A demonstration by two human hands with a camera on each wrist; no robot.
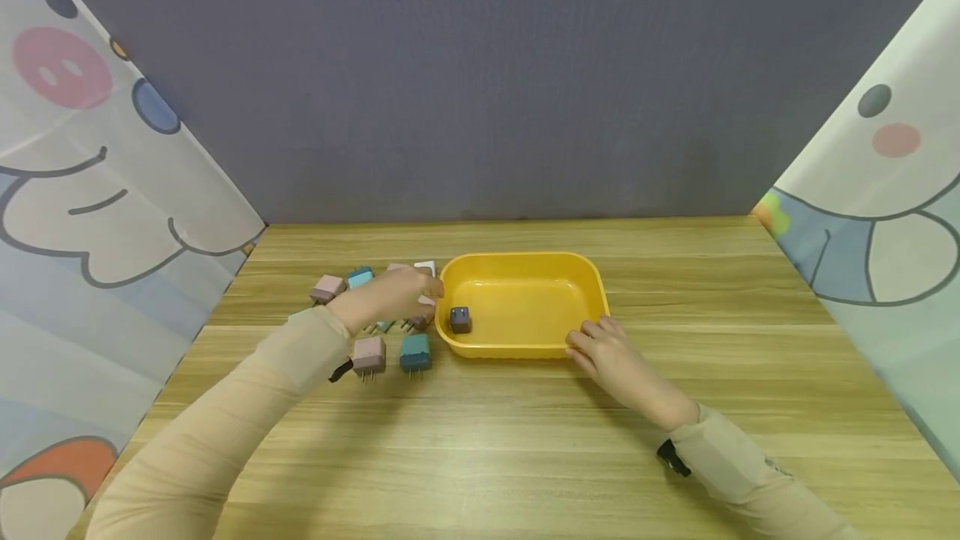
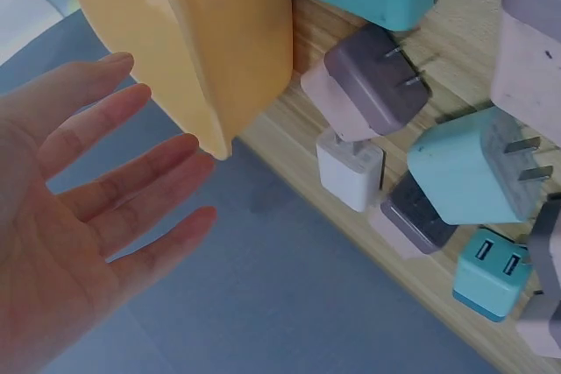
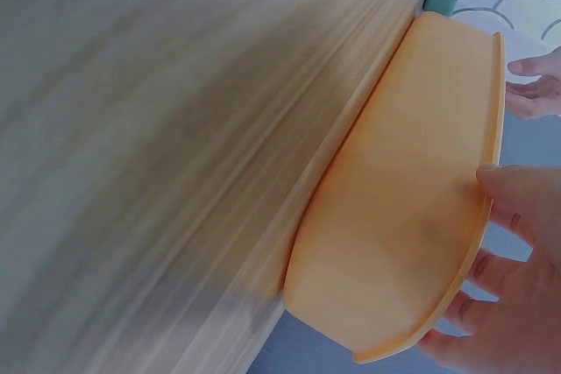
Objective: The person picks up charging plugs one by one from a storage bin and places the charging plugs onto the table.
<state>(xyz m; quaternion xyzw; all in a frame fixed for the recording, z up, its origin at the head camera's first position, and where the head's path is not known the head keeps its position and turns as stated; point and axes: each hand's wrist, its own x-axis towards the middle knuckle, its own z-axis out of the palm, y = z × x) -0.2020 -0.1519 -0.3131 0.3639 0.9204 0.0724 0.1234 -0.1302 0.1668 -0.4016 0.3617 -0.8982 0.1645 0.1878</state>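
Observation:
A yellow plastic tray [image 1: 532,311] sits on the table, with one dark plug charger [image 1: 460,321] at the left end of its floor. My left hand [image 1: 397,294] is over the tray's left rim and the chargers beside it. The left wrist view shows that hand [image 2: 96,203] with fingers spread, holding nothing. At the tray's front right corner my right hand [image 1: 615,361] grips the rim. In the right wrist view its thumb [image 3: 513,186] is on the outer wall and the other fingers reach over the edge.
Several plug chargers lie left of the tray: a pink one [image 1: 369,355] and a teal one [image 1: 415,351] in front, a blue one [image 1: 360,276] and another pink one [image 1: 327,287] farther back. A white charger [image 2: 351,170] is among them. A grey panel [image 1: 510,90] stands behind the table.

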